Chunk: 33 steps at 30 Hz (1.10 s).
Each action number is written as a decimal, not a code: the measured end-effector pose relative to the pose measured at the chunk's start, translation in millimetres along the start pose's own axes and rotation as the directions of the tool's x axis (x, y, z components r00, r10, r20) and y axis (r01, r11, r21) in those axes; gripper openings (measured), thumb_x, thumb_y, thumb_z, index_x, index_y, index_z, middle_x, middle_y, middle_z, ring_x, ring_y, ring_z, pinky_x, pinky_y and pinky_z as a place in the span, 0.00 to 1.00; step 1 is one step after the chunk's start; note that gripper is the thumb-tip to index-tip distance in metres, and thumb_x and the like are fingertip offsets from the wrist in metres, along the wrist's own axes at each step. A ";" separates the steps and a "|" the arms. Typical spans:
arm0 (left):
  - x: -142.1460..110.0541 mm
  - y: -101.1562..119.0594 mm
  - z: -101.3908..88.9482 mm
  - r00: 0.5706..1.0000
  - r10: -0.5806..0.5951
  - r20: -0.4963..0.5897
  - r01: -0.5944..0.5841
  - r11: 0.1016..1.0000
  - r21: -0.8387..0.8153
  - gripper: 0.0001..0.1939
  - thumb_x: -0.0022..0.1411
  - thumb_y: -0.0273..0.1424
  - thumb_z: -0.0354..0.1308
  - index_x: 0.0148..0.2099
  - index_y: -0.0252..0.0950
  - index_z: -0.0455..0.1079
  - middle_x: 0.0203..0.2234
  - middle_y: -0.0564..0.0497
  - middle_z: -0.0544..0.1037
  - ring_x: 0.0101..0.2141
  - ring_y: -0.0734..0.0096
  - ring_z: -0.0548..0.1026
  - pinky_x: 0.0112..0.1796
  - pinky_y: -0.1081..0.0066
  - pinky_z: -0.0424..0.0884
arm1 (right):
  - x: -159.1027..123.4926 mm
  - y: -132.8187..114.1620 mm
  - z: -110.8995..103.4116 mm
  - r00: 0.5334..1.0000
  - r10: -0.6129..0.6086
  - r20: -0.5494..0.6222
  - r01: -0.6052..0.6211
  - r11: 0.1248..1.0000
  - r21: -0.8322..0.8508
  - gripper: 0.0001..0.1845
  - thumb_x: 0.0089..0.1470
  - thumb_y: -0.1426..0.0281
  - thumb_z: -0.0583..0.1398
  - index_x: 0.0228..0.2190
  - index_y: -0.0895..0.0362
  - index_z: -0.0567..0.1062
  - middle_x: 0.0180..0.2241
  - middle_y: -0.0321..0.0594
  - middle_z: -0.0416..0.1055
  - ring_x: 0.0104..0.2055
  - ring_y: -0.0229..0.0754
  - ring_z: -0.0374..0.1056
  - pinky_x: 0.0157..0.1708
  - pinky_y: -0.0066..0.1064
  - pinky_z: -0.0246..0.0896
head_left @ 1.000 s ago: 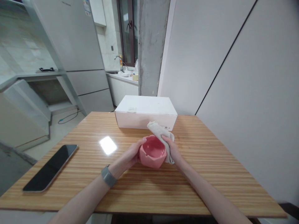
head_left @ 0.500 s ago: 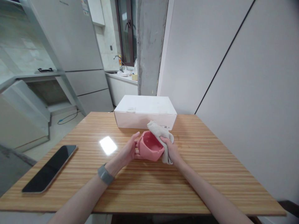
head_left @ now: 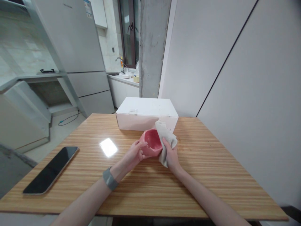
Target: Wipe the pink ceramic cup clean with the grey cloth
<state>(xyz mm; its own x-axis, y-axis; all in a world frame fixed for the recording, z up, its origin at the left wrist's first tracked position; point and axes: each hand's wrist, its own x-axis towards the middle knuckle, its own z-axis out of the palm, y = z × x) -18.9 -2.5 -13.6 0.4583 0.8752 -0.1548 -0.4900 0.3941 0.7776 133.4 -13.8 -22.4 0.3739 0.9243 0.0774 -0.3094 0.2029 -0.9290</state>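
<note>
A pink faceted bowl (head_left: 152, 141) is lifted off the wooden table (head_left: 211, 175) and tilted so its opening faces me. My left hand (head_left: 134, 153) grips its lower left side with curled fingers. My right hand (head_left: 171, 153) holds a beige cloth (head_left: 166, 135) against the bowl's right rim; the cloth drapes over the rim and hangs down past my palm. A grey band sits on my left wrist (head_left: 109, 179).
A white rectangular box (head_left: 145, 113) lies just behind the bowl near the table's far edge. A black phone (head_left: 51, 169) lies face up at the left front. A white wall runs along the right side; a kitchen with fridge and sink lies behind.
The bowl has been raised from the tabletop and tipped from upright to facing me. Both hands moved up and slightly away with it, the cloth staying on the right rim.
</note>
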 end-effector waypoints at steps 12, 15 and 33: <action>-4.2 -0.4 -8.6 0.972 -0.222 0.079 0.205 0.962 0.178 0.22 0.60 0.41 0.54 0.50 0.31 0.69 0.36 0.41 0.79 0.29 0.60 0.77 0.26 0.64 0.76 | 19.8 -10.3 -15.7 0.972 0.212 0.104 -0.220 0.972 0.079 0.15 0.38 0.65 0.65 0.31 0.58 0.77 0.31 0.40 0.78 0.37 0.50 0.74 0.40 0.39 0.69; -4.9 -3.6 -3.0 0.988 -0.143 0.063 0.130 0.975 0.178 0.22 0.57 0.39 0.58 0.50 0.32 0.67 0.37 0.41 0.79 0.31 0.59 0.78 0.27 0.62 0.77 | 21.2 -9.0 -13.4 0.982 0.171 0.084 -0.180 0.977 0.113 0.16 0.40 0.62 0.65 0.33 0.58 0.77 0.34 0.39 0.78 0.40 0.49 0.73 0.42 0.37 0.68; -5.0 -12.3 8.4 0.851 0.524 0.025 -0.424 0.658 0.622 0.50 0.38 0.26 0.70 0.61 0.44 0.49 0.57 0.47 0.62 0.56 0.58 0.64 0.55 0.60 0.62 | -5.5 11.0 -2.9 0.989 0.084 0.118 -0.107 0.975 0.197 0.24 0.47 0.63 0.66 0.46 0.53 0.72 0.47 0.35 0.74 0.52 0.41 0.67 0.55 0.32 0.58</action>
<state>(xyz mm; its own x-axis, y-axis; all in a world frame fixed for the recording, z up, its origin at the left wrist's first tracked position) -9.0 -14.0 -17.3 0.1520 0.9444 0.2915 -0.0558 -0.2862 0.9565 130.5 -17.6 -34.1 0.2406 0.9698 0.0410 -0.5136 0.1630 -0.8424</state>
